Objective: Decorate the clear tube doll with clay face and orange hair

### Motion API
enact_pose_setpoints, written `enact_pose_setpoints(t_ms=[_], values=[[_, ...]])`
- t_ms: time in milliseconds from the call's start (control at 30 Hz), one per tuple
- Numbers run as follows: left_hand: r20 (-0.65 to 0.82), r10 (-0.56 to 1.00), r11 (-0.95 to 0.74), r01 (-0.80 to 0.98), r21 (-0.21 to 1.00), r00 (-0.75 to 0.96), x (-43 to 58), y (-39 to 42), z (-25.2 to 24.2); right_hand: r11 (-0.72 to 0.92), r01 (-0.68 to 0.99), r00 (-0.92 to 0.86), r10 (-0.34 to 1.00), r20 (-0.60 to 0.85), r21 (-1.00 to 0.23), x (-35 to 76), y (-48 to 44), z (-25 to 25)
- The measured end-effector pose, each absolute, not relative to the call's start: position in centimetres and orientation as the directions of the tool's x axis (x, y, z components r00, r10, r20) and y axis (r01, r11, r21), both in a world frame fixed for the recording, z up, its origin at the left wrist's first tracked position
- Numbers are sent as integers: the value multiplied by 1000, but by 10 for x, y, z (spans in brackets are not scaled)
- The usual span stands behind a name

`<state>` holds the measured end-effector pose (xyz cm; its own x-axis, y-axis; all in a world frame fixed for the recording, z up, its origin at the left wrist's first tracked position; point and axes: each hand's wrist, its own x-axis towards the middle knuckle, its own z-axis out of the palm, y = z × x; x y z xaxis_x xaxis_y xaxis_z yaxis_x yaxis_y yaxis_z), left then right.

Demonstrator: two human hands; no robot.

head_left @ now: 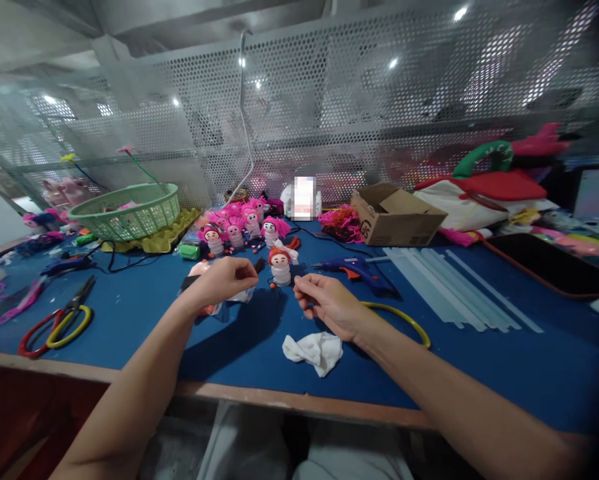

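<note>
A small doll (280, 267) with red hair and a white ringed body stands upright on the blue table, between my two hands. My left hand (229, 277) is closed, with its fingers curled down just left of the doll; what it holds, if anything, is hidden. Close to the doll's right side, my right hand (324, 300) has thumb and fingertips pressed together, and anything between them is too small to make out. A crumpled white cloth (315, 352) lies below my right hand. Several pink-haired dolls (234, 230) stand behind the red-haired one.
Scissors (67, 320) and a green basket (134, 213) are at left. Right of the doll lie a blue glue gun (359, 270), a yellow-handled tool (409, 320), clear glue sticks (449, 287) and a dark phone (554, 263). A cardboard box (397, 220) stands behind them.
</note>
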<state>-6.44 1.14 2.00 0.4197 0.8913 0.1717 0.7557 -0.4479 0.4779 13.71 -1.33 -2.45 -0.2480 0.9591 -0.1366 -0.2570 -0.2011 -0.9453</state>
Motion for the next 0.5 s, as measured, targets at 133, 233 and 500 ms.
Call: enact_pose_setpoints(t_ms=[133, 233, 500], values=[[143, 898, -438, 815, 379, 416, -65, 11, 22, -212, -216, -264, 952, -152, -953, 137, -14, -24], [139, 900, -436, 833, 340, 414, -68, 12, 21, -239, -220, -285, 943, -172, -946, 137, -14, -24], [89, 907, -416, 842, 344, 411, -64, 11, 25, -231, -197, -261, 949, -176, -953, 136, -17, -23]])
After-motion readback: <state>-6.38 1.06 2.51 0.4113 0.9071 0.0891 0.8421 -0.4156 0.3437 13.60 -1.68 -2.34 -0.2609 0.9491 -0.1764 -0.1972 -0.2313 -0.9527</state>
